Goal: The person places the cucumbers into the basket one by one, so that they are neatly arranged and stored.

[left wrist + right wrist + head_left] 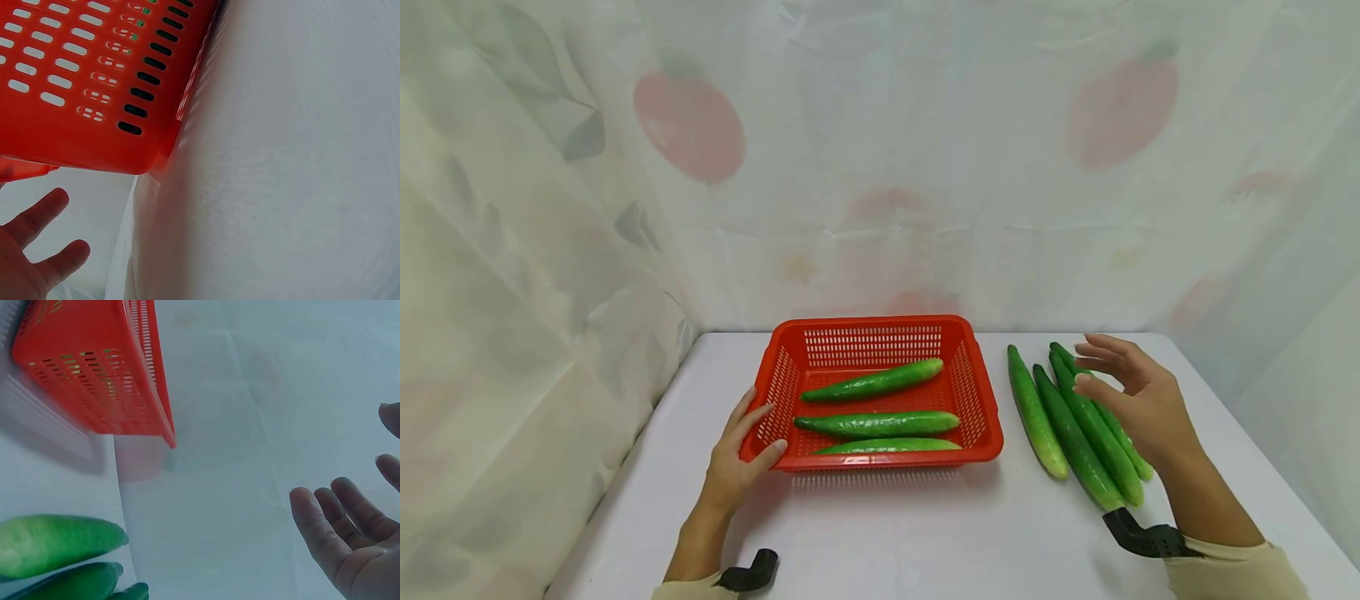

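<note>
Left hand (730, 468): fingers wide at the red basket (880, 459) rim (contact unclear); right hand (1150, 408): fingers parted above cucumbers (1072, 433).

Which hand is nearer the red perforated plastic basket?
Left hand, at the left rim of the red plastic basket; the right hand is right of it, near long green cucumbers.

The head view looks forward and down from above the near side of the table (887, 533), standing farthest back, with the red basket (880, 459) near its middle. The left wrist view sits low, close to the basket's slotted wall, rolled sideways, left fingers (39, 217) at its lower left. The right wrist view, also rolled, faces the backdrop (985, 167) past the right fingers (315, 522), sharing basket and loose cucumbers (1096, 425) with the head view
</note>
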Tool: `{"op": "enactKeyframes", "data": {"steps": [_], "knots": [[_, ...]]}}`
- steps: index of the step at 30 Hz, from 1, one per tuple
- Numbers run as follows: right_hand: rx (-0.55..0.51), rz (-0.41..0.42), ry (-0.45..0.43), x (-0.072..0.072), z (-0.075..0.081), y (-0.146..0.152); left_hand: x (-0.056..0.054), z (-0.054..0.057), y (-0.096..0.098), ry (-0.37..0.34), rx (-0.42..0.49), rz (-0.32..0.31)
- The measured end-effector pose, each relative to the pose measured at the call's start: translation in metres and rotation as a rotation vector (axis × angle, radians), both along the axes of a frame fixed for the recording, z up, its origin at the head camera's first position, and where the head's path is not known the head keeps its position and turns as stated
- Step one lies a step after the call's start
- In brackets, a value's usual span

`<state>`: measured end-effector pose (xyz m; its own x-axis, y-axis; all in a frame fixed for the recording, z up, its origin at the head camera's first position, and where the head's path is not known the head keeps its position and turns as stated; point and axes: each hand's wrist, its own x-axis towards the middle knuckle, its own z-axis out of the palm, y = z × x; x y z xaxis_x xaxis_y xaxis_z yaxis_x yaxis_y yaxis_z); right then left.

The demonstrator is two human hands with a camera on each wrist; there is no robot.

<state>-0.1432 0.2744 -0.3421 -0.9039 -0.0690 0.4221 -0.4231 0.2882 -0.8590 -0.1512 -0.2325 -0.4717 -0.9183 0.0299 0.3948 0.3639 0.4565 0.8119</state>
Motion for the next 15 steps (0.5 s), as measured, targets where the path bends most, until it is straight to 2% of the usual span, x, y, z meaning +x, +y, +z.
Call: {"op": "enactKeyframes", "data": {"steps": [4,8,13,15], "knots": [[0.026,-0.062,-0.003,0.005,-0.001,0.008,0.001,0.001,0.000,0.013,0.015,-0.010],[-0.017,-0.087,-0.006,0.007,-0.006,0.019,0.002,0.004,0.002,0.022,0.009,-0.010],[-0.017,-0.127,0.015,0.009,-0.014,0.031,0.008,0.019,0.009,0.029,0.009,-0.014],[-0.070,-0.110,0.027,0.009,-0.018,0.035,0.011,0.024,0.011,0.025,0.019,-0.013]]}}
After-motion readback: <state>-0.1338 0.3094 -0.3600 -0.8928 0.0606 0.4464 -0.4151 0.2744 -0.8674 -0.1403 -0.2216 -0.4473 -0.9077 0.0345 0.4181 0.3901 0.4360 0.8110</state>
